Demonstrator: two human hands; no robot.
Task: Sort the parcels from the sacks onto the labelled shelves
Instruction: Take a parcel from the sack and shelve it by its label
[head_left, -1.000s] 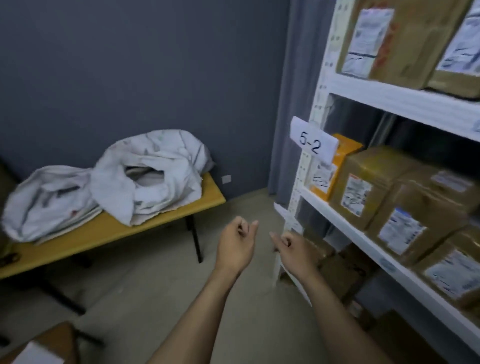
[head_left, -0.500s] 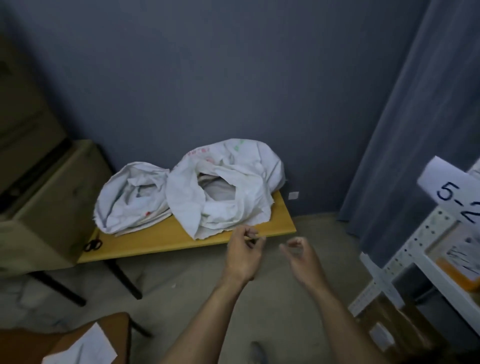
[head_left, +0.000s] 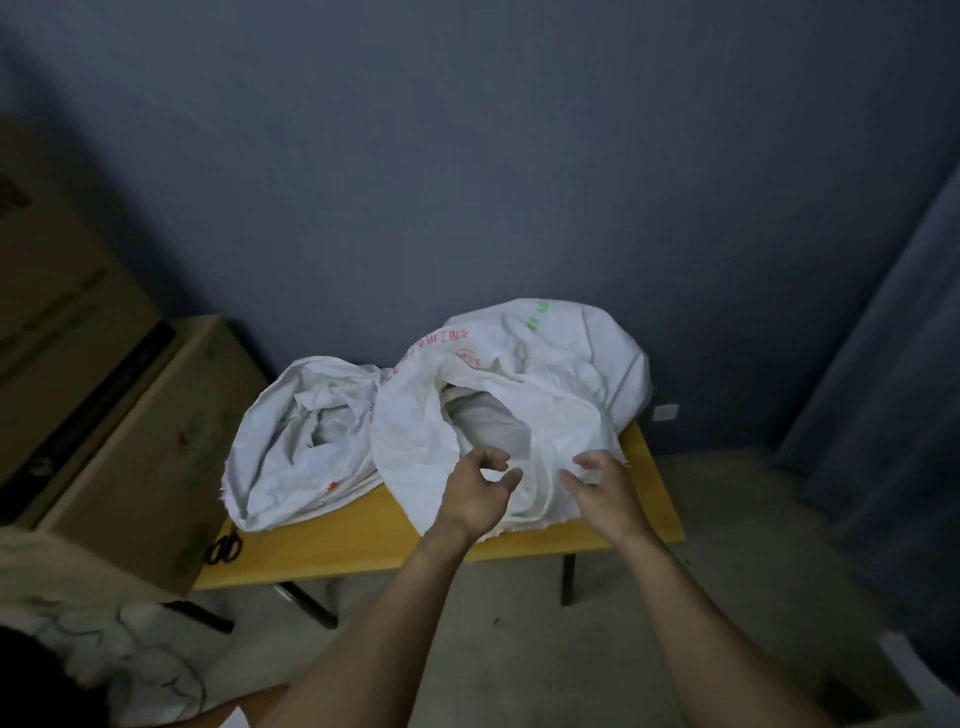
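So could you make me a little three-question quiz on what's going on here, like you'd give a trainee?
1. True or false: both hands are already holding a parcel.
2. How many white sacks lie on the yellow table?
3. Which sack are the hands reaching toward? A) the left sack B) the right sack C) neither

Key:
1. False. The left hand and right hand are open and empty.
2. Two: the left sack and the right sack, side by side.
3. B. Both hands are at the near edge of the right sack's open mouth.
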